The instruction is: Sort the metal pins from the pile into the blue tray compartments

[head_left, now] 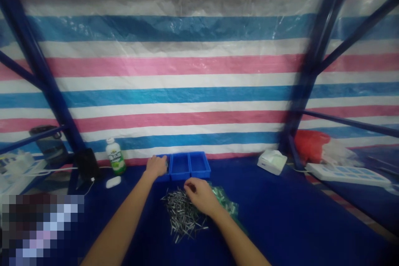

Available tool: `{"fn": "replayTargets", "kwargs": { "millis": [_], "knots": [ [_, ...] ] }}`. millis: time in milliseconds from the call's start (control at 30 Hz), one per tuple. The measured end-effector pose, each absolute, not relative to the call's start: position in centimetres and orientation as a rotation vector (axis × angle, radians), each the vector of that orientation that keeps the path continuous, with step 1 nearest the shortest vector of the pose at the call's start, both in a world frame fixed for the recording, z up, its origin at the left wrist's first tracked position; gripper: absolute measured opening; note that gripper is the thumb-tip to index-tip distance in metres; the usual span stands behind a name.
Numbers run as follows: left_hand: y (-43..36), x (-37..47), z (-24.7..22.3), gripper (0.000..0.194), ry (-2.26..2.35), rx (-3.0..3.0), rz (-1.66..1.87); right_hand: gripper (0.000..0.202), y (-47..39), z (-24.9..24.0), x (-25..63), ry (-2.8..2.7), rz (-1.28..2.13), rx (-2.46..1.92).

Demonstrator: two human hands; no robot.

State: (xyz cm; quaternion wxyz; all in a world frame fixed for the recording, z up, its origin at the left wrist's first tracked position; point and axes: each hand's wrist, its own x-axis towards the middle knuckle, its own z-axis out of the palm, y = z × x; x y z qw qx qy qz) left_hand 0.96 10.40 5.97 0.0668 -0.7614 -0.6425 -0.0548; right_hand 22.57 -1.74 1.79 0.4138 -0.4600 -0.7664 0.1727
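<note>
A loose pile of short, thin metal pins point(183, 216) lies on the blue table surface. Behind it stand small blue trays in a row: a middle tray point(180, 166), a right tray point(199, 165) and a left tray point(164, 178) partly covered by my left hand point(156, 166). That hand's fingers bend down over the left tray, and whatever they hold is hidden. My right hand point(201, 194) hovers at the pile's upper right side, thumb and fingers curled together; I cannot make out anything between them. Clear greenish plastic bags point(226, 201) lie just right of it, partly behind the forearm.
A white-and-green bottle point(115, 157) and a white case point(113, 182) stand left of the trays. Tissues point(272, 161) lie at right, near a power strip point(349, 174) and a red bag point(311, 145). Blue frame posts point(311, 66) flank the table before a striped tarp point(187, 66).
</note>
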Motion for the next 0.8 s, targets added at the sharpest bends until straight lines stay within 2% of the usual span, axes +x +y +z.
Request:
{"fn": "replayTargets", "kwargs": {
  "millis": [167, 367, 567, 667, 800],
  "knots": [
    [9.9, 0.6, 6.3, 0.038, -1.868, -2.333, -0.157, 0.021, -1.0, 2.6, 25.0, -1.887, 0.389, -1.273],
    [10.0, 0.1, 5.5, 0.037, -1.972, -2.351, -0.161, 0.020, 0.0, 2.0, 28.3, -1.936, 0.247, -1.712],
    [10.0, 0.3, 5.8, 0.040, -2.052, -2.344, -0.265, 0.027, 0.2, 1.1, 28.3, -1.993, 0.304, -1.866],
    [8.6, 1.0, 6.0, 0.041, -2.014, -2.267, -0.504, 0.031, 0.2, 0.9, 28.1, -2.019, 0.346, -1.878],
    [5.1, 2.2, 4.7, 0.030, -1.829, -2.215, -1.164, 0.041, 0.3, 0.6, 28.1, -2.038, 0.371, -1.867]
  ]
}}
